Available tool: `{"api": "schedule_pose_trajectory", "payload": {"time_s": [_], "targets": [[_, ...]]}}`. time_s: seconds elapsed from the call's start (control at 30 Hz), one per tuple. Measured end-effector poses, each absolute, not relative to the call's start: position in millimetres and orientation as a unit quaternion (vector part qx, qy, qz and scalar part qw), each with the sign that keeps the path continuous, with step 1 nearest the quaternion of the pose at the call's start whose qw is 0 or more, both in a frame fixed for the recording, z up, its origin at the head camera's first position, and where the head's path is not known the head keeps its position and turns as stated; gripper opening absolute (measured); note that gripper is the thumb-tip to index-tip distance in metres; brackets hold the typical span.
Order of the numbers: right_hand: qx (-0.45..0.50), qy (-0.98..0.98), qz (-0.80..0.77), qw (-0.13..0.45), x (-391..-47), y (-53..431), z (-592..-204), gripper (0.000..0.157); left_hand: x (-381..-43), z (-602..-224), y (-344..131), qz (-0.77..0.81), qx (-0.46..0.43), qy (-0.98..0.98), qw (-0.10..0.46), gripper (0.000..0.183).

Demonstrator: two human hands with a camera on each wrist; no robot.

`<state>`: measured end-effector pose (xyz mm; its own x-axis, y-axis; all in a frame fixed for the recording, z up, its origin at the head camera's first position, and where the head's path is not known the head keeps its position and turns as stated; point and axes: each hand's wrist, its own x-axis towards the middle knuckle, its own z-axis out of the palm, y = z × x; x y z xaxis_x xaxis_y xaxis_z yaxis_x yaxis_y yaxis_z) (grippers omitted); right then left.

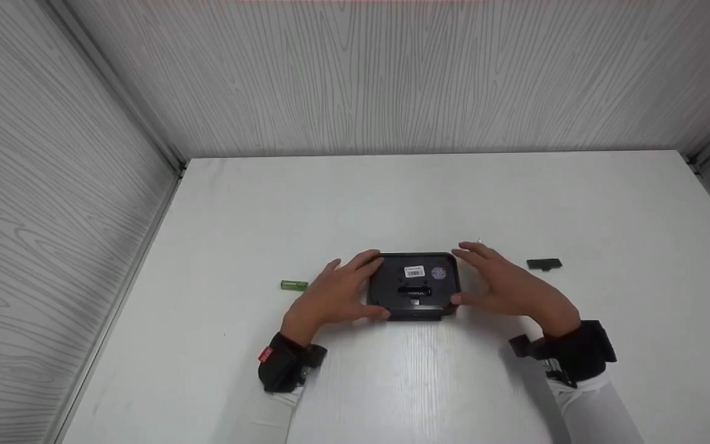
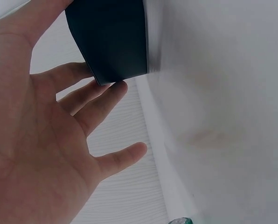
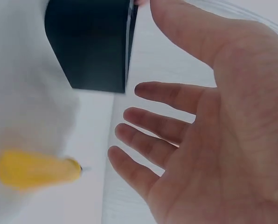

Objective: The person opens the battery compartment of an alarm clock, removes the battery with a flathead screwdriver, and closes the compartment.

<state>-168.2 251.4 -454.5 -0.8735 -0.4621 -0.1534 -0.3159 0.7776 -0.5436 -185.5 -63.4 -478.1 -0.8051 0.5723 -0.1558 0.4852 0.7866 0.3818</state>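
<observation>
A black rectangular device (image 1: 386, 280) lies on the table with its back up, showing a white barcode label, a round sticker and a small recess (image 1: 415, 290). My left hand (image 1: 333, 295) holds its left end, the thumb at the near corner and fingertips at the far corner. In the left wrist view, several fingertips meet the edge of the device (image 2: 111, 42). My right hand (image 1: 506, 285) is spread around the right end, thumb close to the near corner. Its other fingers (image 3: 148, 145) stand apart from the device in the right wrist view.
A green battery (image 1: 294, 285) lies left of my left hand. Beyond my right hand is a small black cover (image 1: 544, 264) with a tab. A screwdriver with a yellow handle (image 3: 38, 169) shows in the right wrist view. Grey wood-grain panels (image 1: 355, 80) border the white table.
</observation>
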Motion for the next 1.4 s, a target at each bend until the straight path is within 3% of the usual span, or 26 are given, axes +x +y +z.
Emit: {"api": "schedule_pose_trajectory", "payload": {"time_s": [0.57,0.83,1.1,1.4], "targets": [[-0.104,0.951,-0.258,0.133,-171.1,323.9,-437.4,0.098,-184.9,-477.7,-65.4,0.173,0.27,0.936,0.143,0.097],[-0.074,0.965,-0.218,0.125,-171.9,342.8,-446.6,0.093,-185.1,-477.2,-64.3,0.169,0.278,0.935,0.142,0.096],[-0.064,0.971,-0.186,0.135,-175.8,352.6,-455.8,0.075,-185.1,-478.2,-65.1,0.171,0.283,0.935,0.13,0.095],[-0.055,0.973,-0.187,0.124,-176.0,357.7,-466.4,0.033,-185.9,-480.6,-66.4,0.167,0.296,0.934,0.115,0.096]]}}
